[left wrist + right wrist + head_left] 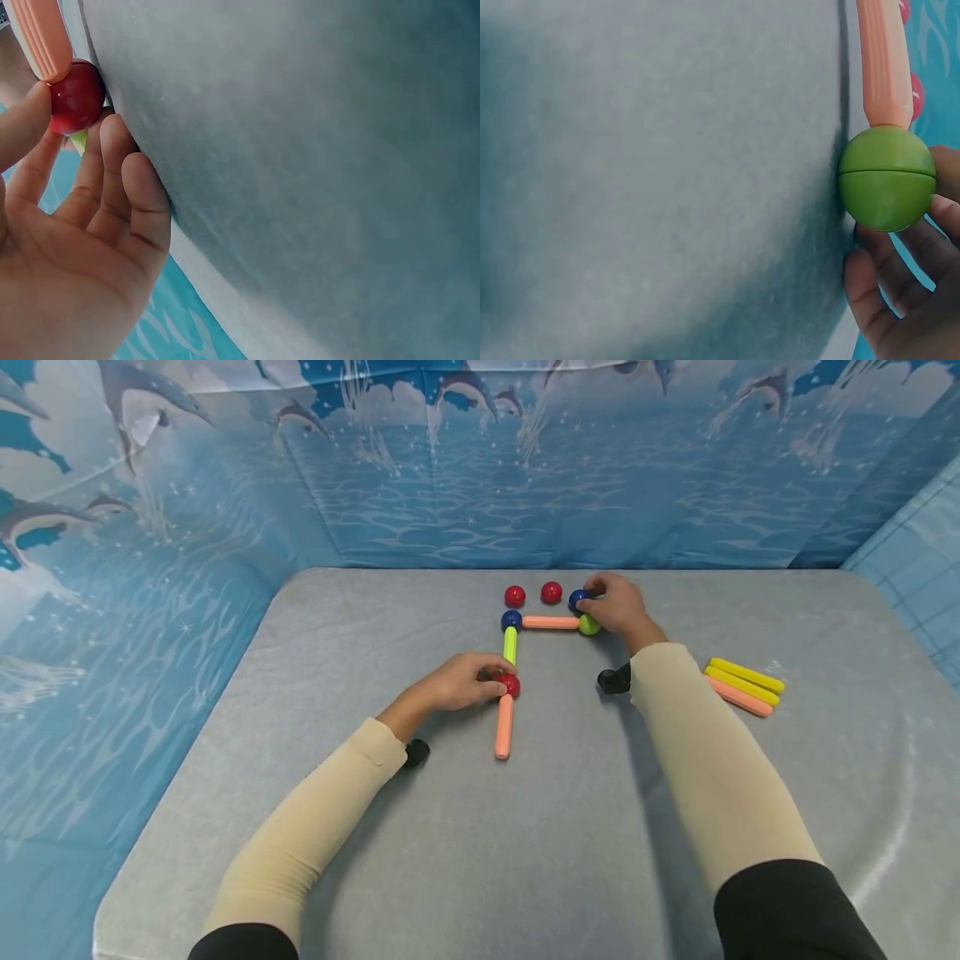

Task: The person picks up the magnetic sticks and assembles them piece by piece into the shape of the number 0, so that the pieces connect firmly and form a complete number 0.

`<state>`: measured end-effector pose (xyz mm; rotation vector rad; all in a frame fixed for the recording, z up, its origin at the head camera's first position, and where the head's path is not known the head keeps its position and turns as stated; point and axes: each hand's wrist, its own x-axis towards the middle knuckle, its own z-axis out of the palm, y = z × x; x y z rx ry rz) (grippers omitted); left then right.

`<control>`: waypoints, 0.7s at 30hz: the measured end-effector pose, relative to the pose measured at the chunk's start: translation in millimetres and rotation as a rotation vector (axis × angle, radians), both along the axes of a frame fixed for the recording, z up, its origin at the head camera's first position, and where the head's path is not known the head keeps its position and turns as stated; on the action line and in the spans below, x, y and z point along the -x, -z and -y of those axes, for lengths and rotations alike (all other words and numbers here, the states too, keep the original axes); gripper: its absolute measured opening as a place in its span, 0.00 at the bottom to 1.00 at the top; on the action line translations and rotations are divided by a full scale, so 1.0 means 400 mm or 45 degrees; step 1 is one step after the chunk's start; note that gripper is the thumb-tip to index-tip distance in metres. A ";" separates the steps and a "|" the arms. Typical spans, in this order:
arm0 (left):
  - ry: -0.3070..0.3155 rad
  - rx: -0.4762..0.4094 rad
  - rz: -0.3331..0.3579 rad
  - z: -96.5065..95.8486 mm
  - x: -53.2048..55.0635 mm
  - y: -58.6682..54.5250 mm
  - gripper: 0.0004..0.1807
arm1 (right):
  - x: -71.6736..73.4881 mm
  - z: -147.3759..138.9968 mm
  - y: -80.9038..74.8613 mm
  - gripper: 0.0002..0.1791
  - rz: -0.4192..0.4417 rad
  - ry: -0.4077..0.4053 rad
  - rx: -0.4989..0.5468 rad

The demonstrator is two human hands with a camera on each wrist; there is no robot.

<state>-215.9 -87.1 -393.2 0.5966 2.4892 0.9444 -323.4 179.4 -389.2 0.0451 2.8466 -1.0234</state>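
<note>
A jointed figure of sticks and balls lies on the table. My left hand (461, 681) pinches a red ball (512, 685) between thumb and fingers. From that ball an orange stick (504, 727) points toward me, and a lime-green stick (511, 646) runs away to a blue ball (512, 621). A second orange stick (551, 622) links this blue ball to a green ball (588, 625) on the right. Just behind the green ball, my right hand (618, 603) holds another blue ball (578, 600) by thumb and fingertips. The right wrist view shows the green ball (887, 180) hiding that blue one.
Two loose red balls, a left one (514, 597) and a right one (551, 592), sit behind the figure. To the right, beside my sleeve, lie two yellow sticks (746, 675) and an orange stick (742, 697). A blue sea-patterned curtain (480, 485) hangs behind the grey table (487, 860).
</note>
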 end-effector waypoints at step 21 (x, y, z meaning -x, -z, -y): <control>0.002 0.012 0.002 0.006 0.003 0.001 0.19 | -0.064 -0.068 -0.069 0.25 0.128 -0.232 0.526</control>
